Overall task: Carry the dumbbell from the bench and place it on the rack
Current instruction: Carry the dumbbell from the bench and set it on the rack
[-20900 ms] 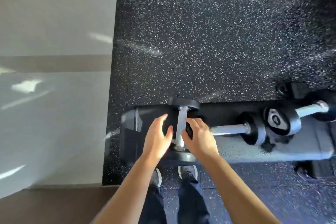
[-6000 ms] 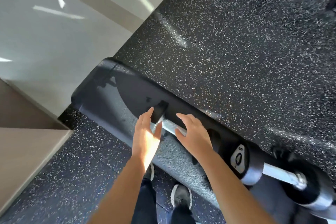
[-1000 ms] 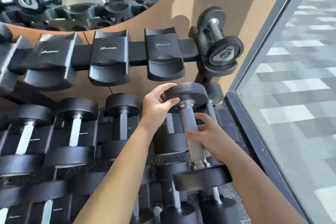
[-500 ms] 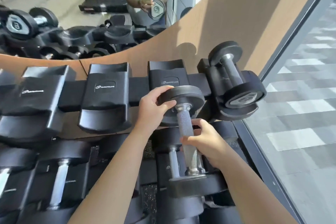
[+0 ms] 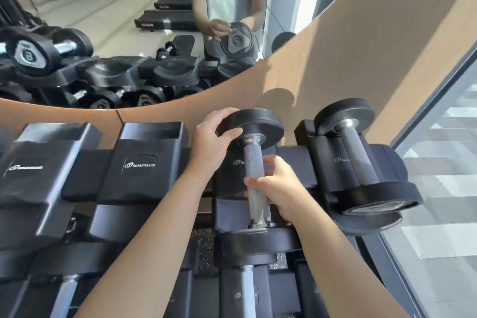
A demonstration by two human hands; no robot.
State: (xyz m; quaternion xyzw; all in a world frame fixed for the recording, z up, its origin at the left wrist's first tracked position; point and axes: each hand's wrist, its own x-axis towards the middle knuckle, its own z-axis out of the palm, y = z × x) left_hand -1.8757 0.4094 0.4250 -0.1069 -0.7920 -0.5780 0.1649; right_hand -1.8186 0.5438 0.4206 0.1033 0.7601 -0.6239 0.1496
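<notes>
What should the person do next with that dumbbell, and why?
Probably lower the dumbbell straight into the cradle beneath it. Both the left hand and right hand hold it over that slot, beside the racked dumbbell.

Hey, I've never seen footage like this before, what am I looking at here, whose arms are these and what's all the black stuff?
This is one picture from a camera worn on a person's head, looking forward and down, so the two bare arms reaching in from the bottom are the wearer's own. There is no machine.

The left hand cups the far end of a dumbbell, and the right hand wraps its grey metal handle. The dumbbell is being brought to the rack, over a black cradle; I cannot tell whether it rests there yet.

The black blocks are the rack's cradles. Those to the left on this row are bare, while the one to the right already holds another dumbbell. More dumbbells sit on lower rows.

Above, a mirror reflects the person and the gym.
</notes>
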